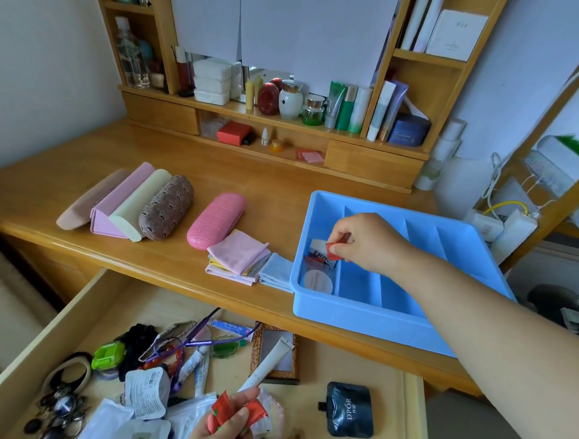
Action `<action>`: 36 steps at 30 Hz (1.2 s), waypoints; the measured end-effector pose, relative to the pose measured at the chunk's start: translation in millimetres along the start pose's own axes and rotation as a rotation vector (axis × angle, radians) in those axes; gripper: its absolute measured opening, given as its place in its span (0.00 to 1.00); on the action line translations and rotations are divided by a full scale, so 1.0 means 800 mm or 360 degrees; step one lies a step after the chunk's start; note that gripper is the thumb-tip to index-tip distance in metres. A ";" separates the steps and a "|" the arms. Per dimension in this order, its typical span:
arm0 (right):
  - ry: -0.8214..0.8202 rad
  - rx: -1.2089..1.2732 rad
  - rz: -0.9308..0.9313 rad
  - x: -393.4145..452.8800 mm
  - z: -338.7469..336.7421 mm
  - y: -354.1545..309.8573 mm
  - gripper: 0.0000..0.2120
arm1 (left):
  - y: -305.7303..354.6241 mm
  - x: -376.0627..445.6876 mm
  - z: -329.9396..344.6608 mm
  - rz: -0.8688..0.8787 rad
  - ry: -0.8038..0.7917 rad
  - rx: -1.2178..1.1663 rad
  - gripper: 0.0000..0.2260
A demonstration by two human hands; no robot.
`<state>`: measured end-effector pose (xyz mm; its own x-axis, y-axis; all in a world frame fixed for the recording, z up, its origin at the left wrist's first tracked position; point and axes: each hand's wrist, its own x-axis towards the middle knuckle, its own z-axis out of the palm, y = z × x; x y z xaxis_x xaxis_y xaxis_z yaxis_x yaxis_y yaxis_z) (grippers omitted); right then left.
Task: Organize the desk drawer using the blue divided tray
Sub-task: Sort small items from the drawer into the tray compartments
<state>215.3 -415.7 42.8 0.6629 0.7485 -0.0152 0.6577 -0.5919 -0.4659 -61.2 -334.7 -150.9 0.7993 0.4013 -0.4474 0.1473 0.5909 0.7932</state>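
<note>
So the blue divided tray (370,309) sits on the desk (44,188) near its front edge, toward the right end, just above the open drawer (358,361). The right hand (363,242) reaches into the tray's leftmost compartment, fingers curled and pinching a small red and white sachet (326,249) over it. That same compartment already has a few sachets, including a clear packet with a round white label (318,282) at its front end. The other compartments look bare.

The left hand (229,422) is low over the drawer's front edge, gripping a bunch of red sachets (226,410). The drawer is a jumble: hair ties, tubes, packets, a black pouch (351,409) toward the right.

On the desk left of the tray: folded cloths (236,257), touching the tray's left wall, then a pink glasses case (217,219) and 4 more cases (126,202) side by side.
</note>
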 end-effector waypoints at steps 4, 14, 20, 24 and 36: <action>-0.0043 -0.0135 -0.0005 0.009 -0.007 -0.010 0.06 | -0.001 -0.002 -0.001 0.0003 -0.0028 -0.0044 0.13; -0.0053 -0.0697 0.0083 0.004 0.021 -0.019 0.07 | 0.005 -0.012 0.004 -0.0012 0.0007 0.0014 0.11; 0.0286 -0.0240 0.0032 -0.025 -0.003 -0.019 0.05 | 0.053 -0.018 0.043 0.0181 0.0095 -0.0064 0.09; -0.0128 0.0594 0.0098 -0.086 -0.001 -0.037 0.09 | 0.096 -0.024 0.095 0.0650 -0.0042 0.0153 0.10; 0.0196 0.0706 0.0099 -0.056 -0.027 -0.016 0.08 | 0.113 -0.007 0.140 0.0854 0.0130 0.0423 0.14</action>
<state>185.1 -448.1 68.1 0.7515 0.6587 0.0374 0.4163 -0.4294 -0.8014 13.4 -361.8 -30.1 0.7566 0.6535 0.0219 -0.1153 0.1004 0.9883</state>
